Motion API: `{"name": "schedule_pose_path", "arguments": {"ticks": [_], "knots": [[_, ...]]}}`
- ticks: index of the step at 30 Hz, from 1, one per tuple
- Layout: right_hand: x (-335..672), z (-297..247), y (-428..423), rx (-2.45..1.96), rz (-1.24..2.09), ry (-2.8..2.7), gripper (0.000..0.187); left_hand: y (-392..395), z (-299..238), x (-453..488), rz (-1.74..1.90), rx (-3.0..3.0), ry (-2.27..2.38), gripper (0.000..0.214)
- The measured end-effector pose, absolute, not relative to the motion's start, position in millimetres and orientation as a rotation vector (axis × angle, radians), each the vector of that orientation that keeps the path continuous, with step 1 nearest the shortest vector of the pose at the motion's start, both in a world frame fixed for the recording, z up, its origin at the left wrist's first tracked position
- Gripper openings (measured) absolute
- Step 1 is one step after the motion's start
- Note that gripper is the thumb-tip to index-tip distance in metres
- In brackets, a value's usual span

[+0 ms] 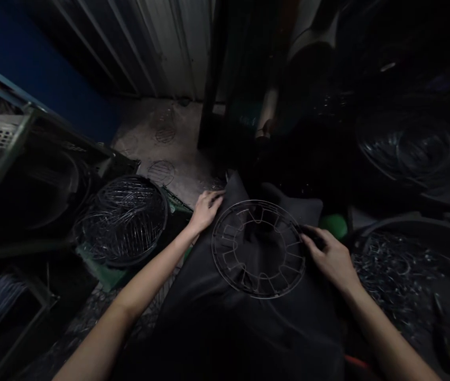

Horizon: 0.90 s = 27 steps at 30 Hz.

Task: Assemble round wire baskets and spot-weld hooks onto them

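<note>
A round wire frame (236,244), with an outer double ring and a looped inner ring, lies over the dark cloth (217,317) spread across my lap. At its right rim, my right hand (330,256) is closed, thumb and fingers pinching the wire edge; a dark patch between the fingers is too dim to make out. My left hand (204,211) is by the upper left of the frame, thumb and fingers a little apart and stretched towards the cloth. Whether its fingertips touch the rim I cannot tell.
To the left, a round black container (165,211) full of thin wire pieces rests on a green crate (101,270). At right, a wide tub (399,219) holds many small metal pieces. Wire grids (161,172) lie on the floor ahead. A metal rack (6,159) stands far left.
</note>
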State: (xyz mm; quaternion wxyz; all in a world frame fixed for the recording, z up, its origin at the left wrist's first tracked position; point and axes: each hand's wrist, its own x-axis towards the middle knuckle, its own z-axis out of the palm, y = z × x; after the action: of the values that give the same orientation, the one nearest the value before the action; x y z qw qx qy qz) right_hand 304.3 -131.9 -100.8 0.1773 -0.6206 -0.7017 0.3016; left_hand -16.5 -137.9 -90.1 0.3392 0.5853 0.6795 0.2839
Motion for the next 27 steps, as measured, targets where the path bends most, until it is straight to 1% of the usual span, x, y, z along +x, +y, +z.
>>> {"name": "schedule_pose_path", "arguments": {"ticks": [1, 4, 7, 10, 16, 23, 27], "knots": [[305.3, -101.9, -135.8, -1.783, 0.833, -2.000, 0.041, -151.0, -91.4, -19.8, 0.738, 1.500, 1.823, 0.032], [305.1, -102.7, -144.4, -1.865, 0.797, -1.996, 0.040, -188.4, -92.3, -21.8, 0.609, 1.498, 1.785, 0.032], [299.7, -102.0, -145.5, -1.888, 0.905, -1.919, 0.040, -206.2, -92.1, -15.7, 0.563, 1.474, 1.824, 0.033], [291.8, -100.7, -140.1, -1.926, 1.005, -1.809, 0.044, -198.4, -93.8, -14.1, 0.643, 1.405, 1.861, 0.030], [268.0, -102.0, -120.7, -1.893, 1.025, -1.689, 0.046, -164.5, -100.8, -30.0, 0.755, 1.326, 1.921, 0.026], [263.5, -105.1, -125.9, -1.860, 0.920, -1.819, 0.044, -200.7, -105.2, -25.1, 0.709, 1.275, 2.016, 0.030], [271.3, -102.0, -120.2, -1.897, 0.927, -2.011, 0.043, -198.2, -105.0, -26.6, 0.660, 1.245, 1.964, 0.032]]}}
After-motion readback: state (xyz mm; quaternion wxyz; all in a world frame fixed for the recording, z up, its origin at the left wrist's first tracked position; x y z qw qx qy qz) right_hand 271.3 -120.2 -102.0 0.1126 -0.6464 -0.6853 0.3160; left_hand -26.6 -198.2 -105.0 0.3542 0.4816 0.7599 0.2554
